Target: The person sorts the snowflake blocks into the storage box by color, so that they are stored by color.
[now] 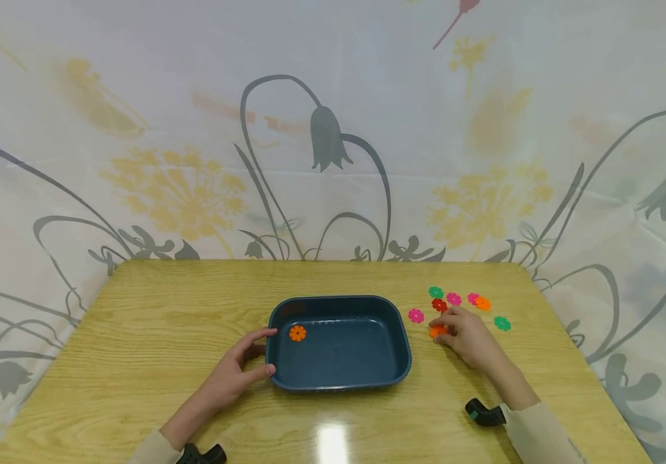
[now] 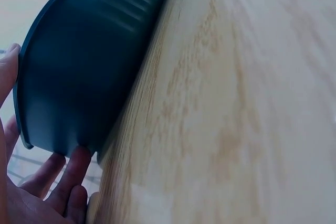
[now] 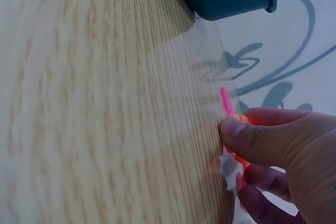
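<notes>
A dark blue plastic tub (image 1: pixel 339 388) sits on the table, with one orange flower-shaped disc (image 1: pixel 297 333) inside at its left. My left hand (image 1: pixel 239 364) holds the tub's left end, thumb and a finger at the rim; the left wrist view has other fingertips (image 2: pixel 80 157) against the outer wall. To the right of the tub, my right hand (image 1: pixel 469 338) pinches another orange disc (image 1: pixel 438 331) between thumb and fingers, low over the table. Just beyond it lie a red disc (image 1: pixel 439 305) and a pink disc (image 1: pixel 416 316).
More flower-shaped discs lie around the right hand: a green one (image 1: pixel 436 292), a pink one (image 1: pixel 453 298), an orange one (image 1: pixel 483 303) overlapping a pink one, and another green one (image 1: pixel 502 323). A patterned cloth (image 1: pixel 333 193) hangs behind the wooden table (image 1: pixel 165 322).
</notes>
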`<state>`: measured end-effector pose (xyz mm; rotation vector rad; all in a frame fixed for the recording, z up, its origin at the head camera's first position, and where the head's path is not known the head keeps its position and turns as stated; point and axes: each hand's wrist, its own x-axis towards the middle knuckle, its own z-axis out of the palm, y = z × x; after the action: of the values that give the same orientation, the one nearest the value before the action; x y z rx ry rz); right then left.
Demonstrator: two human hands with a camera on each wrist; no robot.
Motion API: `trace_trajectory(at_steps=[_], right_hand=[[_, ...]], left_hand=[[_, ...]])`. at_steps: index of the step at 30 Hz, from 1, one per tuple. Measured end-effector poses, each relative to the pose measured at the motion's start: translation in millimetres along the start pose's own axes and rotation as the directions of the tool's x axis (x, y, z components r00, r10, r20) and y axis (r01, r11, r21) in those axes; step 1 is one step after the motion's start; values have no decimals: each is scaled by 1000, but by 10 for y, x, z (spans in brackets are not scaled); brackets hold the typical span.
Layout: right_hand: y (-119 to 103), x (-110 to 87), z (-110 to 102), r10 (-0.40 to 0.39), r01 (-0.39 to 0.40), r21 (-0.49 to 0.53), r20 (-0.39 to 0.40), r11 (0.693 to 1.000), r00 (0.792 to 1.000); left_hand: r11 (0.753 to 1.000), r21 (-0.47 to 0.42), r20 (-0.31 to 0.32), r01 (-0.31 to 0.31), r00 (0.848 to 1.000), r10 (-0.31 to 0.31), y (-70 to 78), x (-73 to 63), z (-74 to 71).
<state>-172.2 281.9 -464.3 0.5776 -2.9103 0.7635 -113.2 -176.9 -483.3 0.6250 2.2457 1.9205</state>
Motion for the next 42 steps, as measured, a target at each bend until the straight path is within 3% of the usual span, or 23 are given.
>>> trace_trajectory(at_steps=[15, 26, 35, 42], right_hand=[[39, -102, -58, -1, 5, 55, -66, 998, 998], [36, -136, -130, 6, -1, 92, -51, 996, 999], [22, -91, -174, -42, 53, 132, -82, 990, 996], [-37, -51, -231, -13, 21, 156, -53, 988, 999]], left_hand=[[1000, 2, 8, -9, 1000, 8, -20, -11, -2], [1000, 2, 21, 5, 1000, -5, -21, -25, 3], [1000, 11, 8, 21, 1000, -21, -15, -20, 7], [1000, 6, 5, 20, 1000, -21, -11, -18, 3]])
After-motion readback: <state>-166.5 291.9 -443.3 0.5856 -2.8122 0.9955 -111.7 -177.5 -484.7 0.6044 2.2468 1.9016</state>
